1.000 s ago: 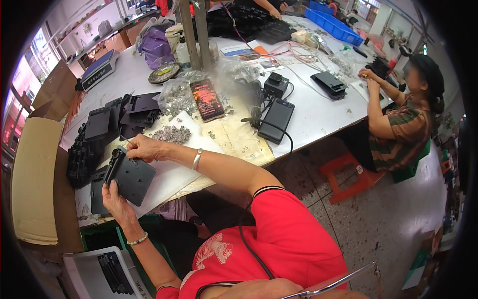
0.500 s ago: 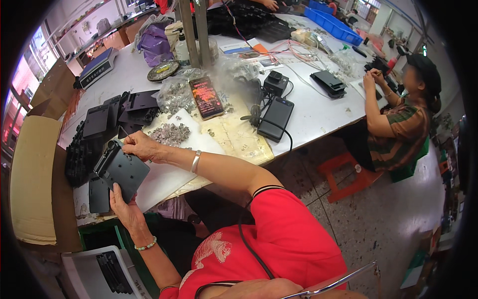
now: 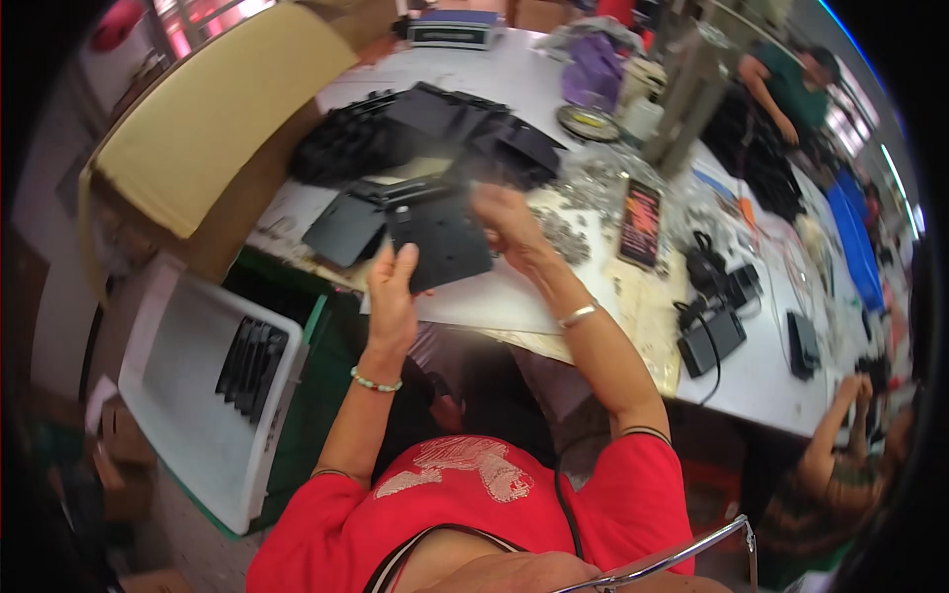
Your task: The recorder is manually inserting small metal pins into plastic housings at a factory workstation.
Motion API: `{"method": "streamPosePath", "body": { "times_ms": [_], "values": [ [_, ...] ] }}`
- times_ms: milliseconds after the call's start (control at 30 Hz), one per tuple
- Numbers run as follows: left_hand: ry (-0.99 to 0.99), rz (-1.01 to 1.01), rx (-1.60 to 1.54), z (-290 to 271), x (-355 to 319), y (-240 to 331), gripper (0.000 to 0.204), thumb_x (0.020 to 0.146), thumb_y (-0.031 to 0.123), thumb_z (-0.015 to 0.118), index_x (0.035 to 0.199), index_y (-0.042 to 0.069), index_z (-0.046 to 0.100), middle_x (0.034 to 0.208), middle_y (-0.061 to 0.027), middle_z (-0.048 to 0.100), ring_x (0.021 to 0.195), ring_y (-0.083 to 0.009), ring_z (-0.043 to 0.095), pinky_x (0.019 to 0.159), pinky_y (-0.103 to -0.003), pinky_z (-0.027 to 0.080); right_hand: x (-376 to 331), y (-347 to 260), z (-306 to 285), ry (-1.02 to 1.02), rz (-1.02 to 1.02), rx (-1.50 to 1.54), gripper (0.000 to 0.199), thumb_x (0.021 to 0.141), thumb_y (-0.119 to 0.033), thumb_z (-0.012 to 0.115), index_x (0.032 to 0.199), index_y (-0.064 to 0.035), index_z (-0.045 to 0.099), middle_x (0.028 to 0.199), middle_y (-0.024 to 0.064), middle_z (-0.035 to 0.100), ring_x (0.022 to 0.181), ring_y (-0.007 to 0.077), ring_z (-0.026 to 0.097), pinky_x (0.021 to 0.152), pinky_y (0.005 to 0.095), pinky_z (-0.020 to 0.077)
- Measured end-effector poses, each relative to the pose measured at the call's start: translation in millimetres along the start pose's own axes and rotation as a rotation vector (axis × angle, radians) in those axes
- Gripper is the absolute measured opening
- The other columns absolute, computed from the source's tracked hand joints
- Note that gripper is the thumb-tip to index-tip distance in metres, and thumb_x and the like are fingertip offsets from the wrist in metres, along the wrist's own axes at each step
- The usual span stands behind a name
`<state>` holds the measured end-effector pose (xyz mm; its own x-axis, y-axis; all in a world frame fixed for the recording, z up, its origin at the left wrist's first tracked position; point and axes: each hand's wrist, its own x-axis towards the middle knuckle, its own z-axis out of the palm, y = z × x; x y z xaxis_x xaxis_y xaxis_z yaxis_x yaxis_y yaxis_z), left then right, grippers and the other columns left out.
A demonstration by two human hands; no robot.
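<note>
My left hand (image 3: 393, 301) grips a flat black plate (image 3: 447, 252) by its lower left edge, thumb on the upper face. A raised bar runs along the plate's far side, and small holes dot its surface. Close to the upper right corner of the plate is my right hand (image 3: 509, 225), its fingers smeared by motion, so whether it holds anything cannot be made out. Another black plate (image 3: 346, 229) lies on the table just left of the held one. Small metal parts (image 3: 561, 235) are heaped to the right of my right hand.
Black parts (image 3: 425, 111) are piled beyond my hands. A white bin (image 3: 188, 366) with several black pieces stands at lower left, below a cardboard box (image 3: 227, 109). A phone (image 3: 641, 222), a black power pack (image 3: 712, 344) and cables lie rightward. Two people sit around the table.
The view has swung left, bringing the white bin and box further into sight. My left hand still grips the plate; my right hand has shifted to its right side, blurred.
</note>
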<state>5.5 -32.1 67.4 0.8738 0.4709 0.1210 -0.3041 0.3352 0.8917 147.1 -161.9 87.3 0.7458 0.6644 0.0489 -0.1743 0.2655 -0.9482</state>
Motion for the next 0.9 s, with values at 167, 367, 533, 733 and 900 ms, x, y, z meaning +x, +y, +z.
{"method": "streamPosePath", "body": {
  "times_ms": [167,367,533,733,900],
  "values": [
    [0.003,0.038,-0.023,-17,-6,0,0.022,0.098,0.024,0.056,0.104,0.004,0.065,0.081,0.0016,0.064,0.064,-0.0048,0.056,0.052,-0.021,0.044,9,16,3,-0.155,0.033,0.089,0.017,0.095,-0.024,0.061,0.085,-0.0106,0.057,0.065,-0.0073,0.053,0.045,-0.0010,0.038,0.039,0.0152,0.0230],
    [0.026,0.038,-0.034,-23,-9,-3,0.024,0.098,0.024,0.055,0.102,0.003,0.064,0.078,0.0008,0.062,0.064,-0.0056,0.054,0.053,-0.022,0.044,8,17,10,-0.129,0.053,0.064,0.017,0.096,-0.022,0.058,0.086,-0.0086,0.058,0.065,-0.0060,0.054,0.044,-0.0006,0.036,0.039,0.0157,0.0231],
    [0.022,-0.049,-0.072,-21,-14,1,0.025,0.099,0.026,0.054,0.104,0.004,0.064,0.083,0.0008,0.063,0.066,-0.0057,0.056,0.053,-0.021,0.044,4,16,5,-0.118,0.071,0.029,0.019,0.098,-0.022,0.056,0.084,-0.0093,0.056,0.063,-0.0060,0.052,0.044,0.0002,0.035,0.040,0.0175,0.0198],
    [0.009,-0.129,-0.126,-39,-22,11,0.027,0.098,0.029,0.054,0.108,0.006,0.064,0.086,0.0022,0.064,0.069,-0.0045,0.058,0.053,-0.020,0.045,3,22,18,-0.144,0.106,0.029,0.019,0.097,-0.024,0.057,0.085,-0.0086,0.057,0.062,-0.0059,0.051,0.044,0.0009,0.034,0.041,0.0181,0.0213],
    [0.056,-0.095,-0.077,-43,-30,17,0.026,0.098,0.028,0.055,0.107,0.006,0.064,0.085,0.0026,0.065,0.069,-0.0038,0.058,0.054,-0.021,0.045,1,25,25,-0.143,0.110,-0.040,0.019,0.097,-0.024,0.056,0.087,-0.0078,0.058,0.063,-0.0058,0.052,0.045,0.0014,0.034,0.041,0.0185,0.0221]
  ]
}}
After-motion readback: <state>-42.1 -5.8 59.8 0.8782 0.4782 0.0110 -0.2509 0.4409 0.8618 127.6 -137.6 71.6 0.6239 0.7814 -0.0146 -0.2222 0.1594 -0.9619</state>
